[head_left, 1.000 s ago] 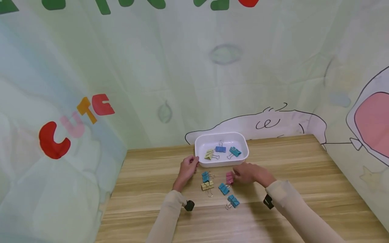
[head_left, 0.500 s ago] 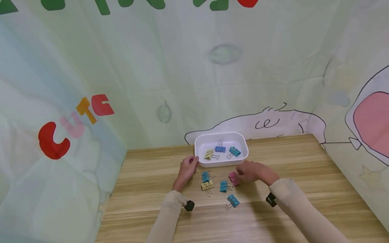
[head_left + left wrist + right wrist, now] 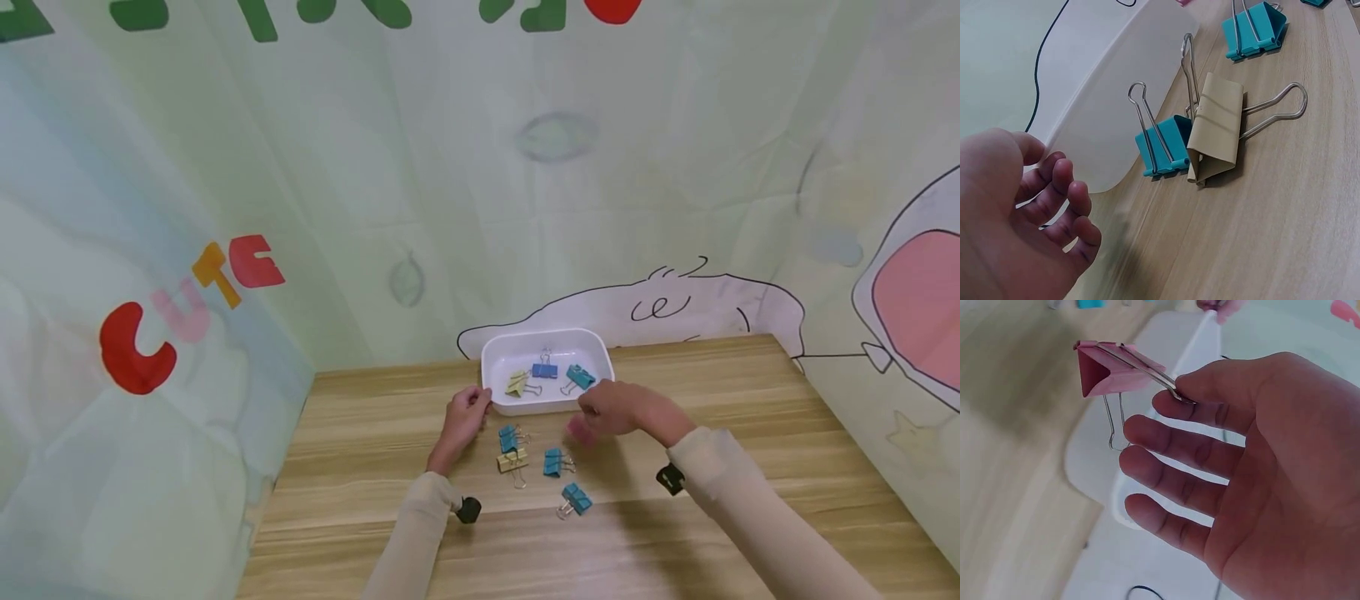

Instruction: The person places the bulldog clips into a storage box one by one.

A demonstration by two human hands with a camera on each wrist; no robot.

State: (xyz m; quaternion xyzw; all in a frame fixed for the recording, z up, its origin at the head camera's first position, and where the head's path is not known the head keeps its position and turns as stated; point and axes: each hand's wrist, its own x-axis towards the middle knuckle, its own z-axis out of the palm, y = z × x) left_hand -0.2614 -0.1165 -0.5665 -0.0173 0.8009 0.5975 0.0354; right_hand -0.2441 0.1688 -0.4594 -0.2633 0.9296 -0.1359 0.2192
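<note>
Between thumb and index finger, my right hand (image 3: 1241, 444) pinches a wire handle of a pink binder clip (image 3: 1116, 369). In the head view that clip hangs in front of the near right corner of the white tray (image 3: 555, 403), blurred. My left hand (image 3: 462, 417) pinches the tray's near left corner, thumb and fingertips at the rim (image 3: 1054, 134). Inside the tray lie a yellow clip (image 3: 517, 383), a blue clip (image 3: 544, 371) and a teal clip (image 3: 581, 376).
On the wooden table in front of the tray lie a teal clip (image 3: 509, 438), a yellow clip (image 3: 512, 461) touching or close beside it, and two more teal clips, one nearer the middle (image 3: 553, 462) and one nearest me (image 3: 577, 497). A printed curtain (image 3: 375, 208) stands behind.
My right hand has drawn the pink clip away from the teal clip beside it and raised it toward the tray. That teal clip has turned. My left hand stays at the tray corner.
</note>
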